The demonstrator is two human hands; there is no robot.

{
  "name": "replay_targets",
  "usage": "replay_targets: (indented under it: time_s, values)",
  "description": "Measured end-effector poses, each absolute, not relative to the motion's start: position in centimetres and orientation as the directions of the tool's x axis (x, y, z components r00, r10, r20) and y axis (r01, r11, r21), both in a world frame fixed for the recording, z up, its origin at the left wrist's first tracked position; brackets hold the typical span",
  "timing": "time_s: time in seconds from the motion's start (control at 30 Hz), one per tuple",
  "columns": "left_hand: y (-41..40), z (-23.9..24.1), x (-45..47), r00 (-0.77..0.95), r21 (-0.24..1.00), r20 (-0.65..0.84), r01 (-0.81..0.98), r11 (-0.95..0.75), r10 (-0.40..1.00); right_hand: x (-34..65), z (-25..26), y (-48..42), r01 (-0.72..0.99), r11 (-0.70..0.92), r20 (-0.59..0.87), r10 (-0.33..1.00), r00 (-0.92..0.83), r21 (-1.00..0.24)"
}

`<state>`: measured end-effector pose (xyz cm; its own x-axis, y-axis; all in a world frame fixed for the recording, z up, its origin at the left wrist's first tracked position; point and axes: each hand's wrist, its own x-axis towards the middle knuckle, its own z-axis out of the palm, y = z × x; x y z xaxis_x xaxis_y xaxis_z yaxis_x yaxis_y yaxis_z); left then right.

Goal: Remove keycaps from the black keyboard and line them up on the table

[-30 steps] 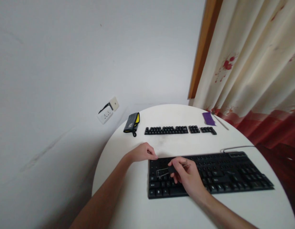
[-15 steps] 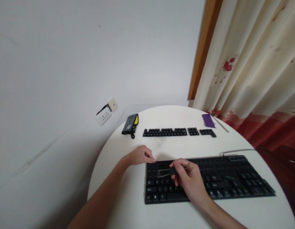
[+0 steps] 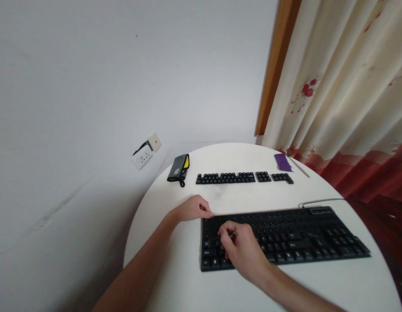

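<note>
Keyboard [image 3: 313, 236], black: lies flat on a round white table [image 3: 187, 277], under the right hand and at the fingertips of the left. Left hand [image 3: 193, 209]: at the keyboard's far-left corner, fingers loosely curled, tips touching the edge; whether they grip it, cannot tell. Right hand [image 3: 243, 248]: apart from the left, over the keyboard's left part, fingers closed on what seems a thin tool [image 3: 233, 234], mostly hidden. Cable [image 3: 321, 201]: grey, behind the keyboard's far-right edge. Loose keycaps [image 3: 225, 178]: black, three groups in a line beyond the keyboard, the longest at left. Pouch [image 3: 179, 168]: grey with yellow, beyond the keyboard's far-left corner. Cloth [image 3: 283, 162]: purple, beyond the keyboard, past the rightmost keycap group.
</note>
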<state>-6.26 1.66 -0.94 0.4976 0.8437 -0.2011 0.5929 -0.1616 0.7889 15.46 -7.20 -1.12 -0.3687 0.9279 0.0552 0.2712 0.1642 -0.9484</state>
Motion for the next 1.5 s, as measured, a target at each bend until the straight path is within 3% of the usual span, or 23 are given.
replay_targets:
  time_s: [0.17, 0.33, 0.5, 0.6, 0.7, 0.8, 0.9, 1.0, 1.23, 1.4, 1.5]
  values:
    - [1.9, -1.7, -6.5, 0.516, 0.783, -0.178, 0.59, -0.197, 0.838, 14.3, -0.1, -6.8, 0.373, 0.29, 0.134, 0.911, -0.391, -0.881]
    - [2.0, -2.1, -6.6, 0.503, 0.791, -0.191, 0.588, -0.171, 0.843, 12.7, 1.0, -6.7, 0.554, 0.427, 0.166, 0.873, -0.459, -0.715]
    - [2.0, -2.2, -6.7, 0.51, 0.806, -0.204, 0.572, -0.153, 0.835, 10.7, 2.4, -7.7, 0.724, 0.505, 0.079, 0.841, -0.535, -0.471]
    - [2.0, -2.1, -6.8, 0.511, 0.815, -0.209, 0.562, -0.14, 0.834, 10.3, 3.0, -7.9, 0.754, 0.52, 0.045, 0.833, -0.551, -0.401]
    - [2.0, -2.0, -6.7, 0.511, 0.805, -0.21, 0.574, -0.149, 0.834, 11.2, 2.7, -7.3, 0.703, 0.519, 0.082, 0.828, -0.555, -0.487]
    - [1.9, -2.0, -6.6, 0.504, 0.788, -0.198, 0.592, -0.17, 0.841, 12.7, 1.7, -6.6, 0.569, 0.452, 0.109, 0.838, -0.534, -0.687]
    - [1.8, -1.8, -6.5, 0.522, 0.784, -0.186, 0.59, -0.194, 0.833, 13.9, 0.5, -6.5, 0.406, 0.302, 0.056, 0.855, -0.516, -0.863]
    - [1.6, -1.7, -6.5, 0.529, 0.78, -0.165, 0.586, -0.218, 0.832, 14.3, -0.4, -6.6, 0.27, 0.116, -0.018, 0.894, -0.447, -0.956]
    - [1.8, -1.7, -6.5, 0.539, 0.783, -0.185, 0.586, -0.208, 0.822, 15.7, -0.1, -5.5, -0.041, -0.083, -0.064, 0.938, -0.34, -0.996]
    - [1.1, -0.3, -5.4, 0.443, 0.857, 0.072, 0.431, -0.282, 0.894, 17.9, 1.1, -4.1, -0.239, -0.061, -0.011, 0.979, -0.206, -0.969]
    - [-0.1, 0.7, -3.6, 0.52, 0.911, 0.151, 0.258, -0.323, 0.841, 18.6, 1.1, -3.7, -0.364, -0.06, -0.015, 0.992, -0.125, -0.93]
